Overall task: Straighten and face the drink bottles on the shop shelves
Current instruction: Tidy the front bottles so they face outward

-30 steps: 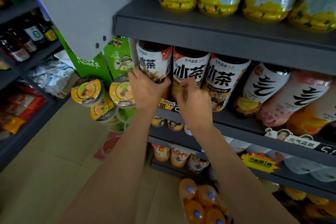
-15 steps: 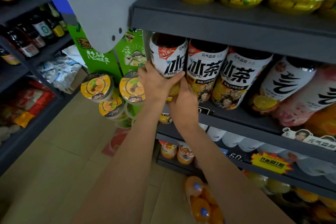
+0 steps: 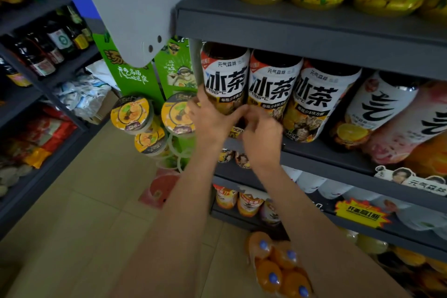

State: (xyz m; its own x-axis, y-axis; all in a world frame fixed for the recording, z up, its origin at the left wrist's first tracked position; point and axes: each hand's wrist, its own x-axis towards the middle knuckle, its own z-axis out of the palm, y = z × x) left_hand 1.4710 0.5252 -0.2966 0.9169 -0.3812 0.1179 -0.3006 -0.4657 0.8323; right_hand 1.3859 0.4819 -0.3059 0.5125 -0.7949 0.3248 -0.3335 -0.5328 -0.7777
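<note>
Leftmost tea bottle (image 3: 225, 80) is standing upright at the shelf (image 3: 314, 152) end, label facing out. Left hand (image 3: 210, 118) fingers are wrapping its base; right hand (image 3: 261, 133) is sitting just beside, fingers curling, grip unclear.

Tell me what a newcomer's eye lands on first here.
Three big tea bottles with bold black-on-white labels stand in a row on the middle shelf. The left hand grips the leftmost bottle low down, at the shelf's left end; the right hand is curled by the second bottle, its grip unclear. Lower left, yellow noodle cups hang on a green stand.
</note>
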